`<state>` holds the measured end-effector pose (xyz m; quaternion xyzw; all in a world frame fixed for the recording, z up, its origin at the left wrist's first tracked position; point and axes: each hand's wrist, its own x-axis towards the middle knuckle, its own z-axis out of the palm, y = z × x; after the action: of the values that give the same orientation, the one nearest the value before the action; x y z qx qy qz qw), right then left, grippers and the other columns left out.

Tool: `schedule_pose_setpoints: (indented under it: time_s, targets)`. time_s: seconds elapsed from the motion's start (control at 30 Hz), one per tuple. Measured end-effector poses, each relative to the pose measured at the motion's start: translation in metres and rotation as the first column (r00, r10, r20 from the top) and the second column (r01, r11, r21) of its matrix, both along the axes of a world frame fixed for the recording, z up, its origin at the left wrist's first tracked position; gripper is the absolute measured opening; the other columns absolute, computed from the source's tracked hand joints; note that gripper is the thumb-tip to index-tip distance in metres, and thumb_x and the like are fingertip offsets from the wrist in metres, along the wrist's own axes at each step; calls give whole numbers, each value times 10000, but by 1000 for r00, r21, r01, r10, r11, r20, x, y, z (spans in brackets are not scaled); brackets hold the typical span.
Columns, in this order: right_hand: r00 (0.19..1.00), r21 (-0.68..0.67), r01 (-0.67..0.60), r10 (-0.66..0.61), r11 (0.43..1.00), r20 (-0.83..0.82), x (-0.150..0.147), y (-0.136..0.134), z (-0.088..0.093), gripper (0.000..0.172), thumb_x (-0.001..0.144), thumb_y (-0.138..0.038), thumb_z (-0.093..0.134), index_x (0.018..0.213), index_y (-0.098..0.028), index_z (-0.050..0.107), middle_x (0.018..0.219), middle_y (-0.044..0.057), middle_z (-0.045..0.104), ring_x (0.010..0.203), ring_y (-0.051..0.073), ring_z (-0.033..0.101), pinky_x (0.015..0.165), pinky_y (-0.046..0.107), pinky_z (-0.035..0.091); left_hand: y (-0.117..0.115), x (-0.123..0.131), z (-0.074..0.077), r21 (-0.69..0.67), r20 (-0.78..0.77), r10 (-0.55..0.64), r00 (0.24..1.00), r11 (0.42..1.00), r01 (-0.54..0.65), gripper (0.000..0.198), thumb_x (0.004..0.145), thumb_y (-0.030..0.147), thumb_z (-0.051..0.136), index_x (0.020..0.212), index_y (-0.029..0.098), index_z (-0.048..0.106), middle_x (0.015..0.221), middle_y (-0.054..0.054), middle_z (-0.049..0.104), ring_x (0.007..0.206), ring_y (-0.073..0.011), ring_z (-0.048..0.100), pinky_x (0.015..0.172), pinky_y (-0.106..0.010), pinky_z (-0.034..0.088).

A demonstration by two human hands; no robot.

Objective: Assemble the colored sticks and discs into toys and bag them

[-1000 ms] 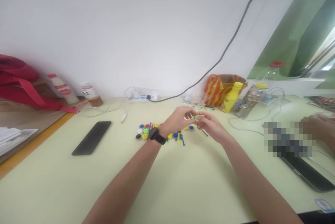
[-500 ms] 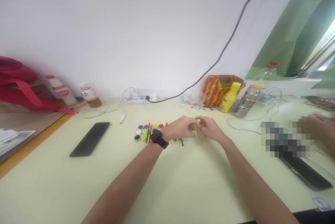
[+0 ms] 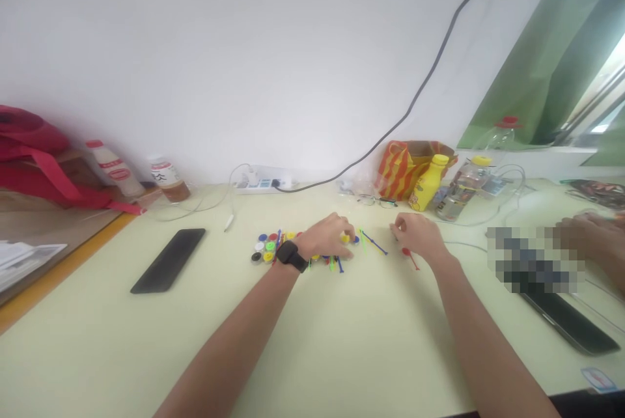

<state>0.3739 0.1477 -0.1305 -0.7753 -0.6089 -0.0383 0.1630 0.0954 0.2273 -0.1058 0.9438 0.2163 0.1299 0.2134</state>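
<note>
My left hand [image 3: 328, 237], with a black watch [image 3: 291, 255] at the wrist, hovers over several small round coloured pieces, its fingers apart. Part of the pile lies under it, including a green disc [image 3: 270, 247] and a black disc [image 3: 256, 257] at its left end. To the right lie a blue stick [image 3: 375, 242] and a green stick [image 3: 362, 240]. My right hand [image 3: 415, 234] is farther right, its fingertips drawn together; what they hold, if anything, is too small to make out. A red piece with a thin stem [image 3: 411, 258] lies beside it.
A black phone [image 3: 168, 260] lies at left. At the back stand a tea bottle [image 3: 168, 178], a power strip [image 3: 263, 183], a striped bag [image 3: 403, 167] and a yellow bottle [image 3: 428, 183]. Another person's hand [image 3: 593, 236] is at the far right, near a dark device [image 3: 571, 320].
My hands have moved apart, the right one to the right and the left one slightly left over the pile. The blue stick and the red piece now show between and beside them.
</note>
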Motion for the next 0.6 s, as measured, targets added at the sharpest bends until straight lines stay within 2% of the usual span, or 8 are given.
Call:
schedule_pose_setpoints:
  time_s: [0.13,0.27,0.37,0.5,0.6]
  targets:
    - [999,-73,-13,15,997,32,3,-3,-5,177,815,-379,720,751,-225,661,819,69,724,769,240,648,626,321,333,5,-4,-2,3,-34,47,998,999,-46,349,722,420,845,1006,234,762,1038,-71,708,1081,-295,566,872,-351,465]
    - [999,-97,-31,34,995,36,3,-3,-7,88,805,-280,697,741,-224,672,836,71,726,784,238,651,624,317,330,8,-4,-6,-49,-28,47,999,998,-48,281,756,393,813,978,233,753,1028,-62,715,1093,-283,572,859,-329,471]
    - [999,-98,-44,47,994,26,1,-2,-6,103,831,-234,645,731,-222,666,842,70,723,789,229,644,632,315,333,9,-4,-6,-61,-16,49,999,997,-50,245,771,371,798,966,232,753,1025,-58,717,1081,-275,584,842,-322,471]
    - [1000,-39,-1,2,999,7,-5,0,-1,100,848,-255,615,758,-219,636,866,65,721,792,223,633,641,314,339,9,-3,-6,-29,-27,42,999,999,-43,236,799,361,782,990,227,746,1039,-58,716,1069,-267,591,853,-325,466]
    - [999,35,15,-13,999,-44,-10,2,2,113,864,-293,602,776,-222,601,871,57,726,782,222,628,645,319,351,10,-4,-7,2,10,34,999,999,-34,242,845,345,745,1056,226,728,1092,-60,708,1104,-259,586,921,-333,464]
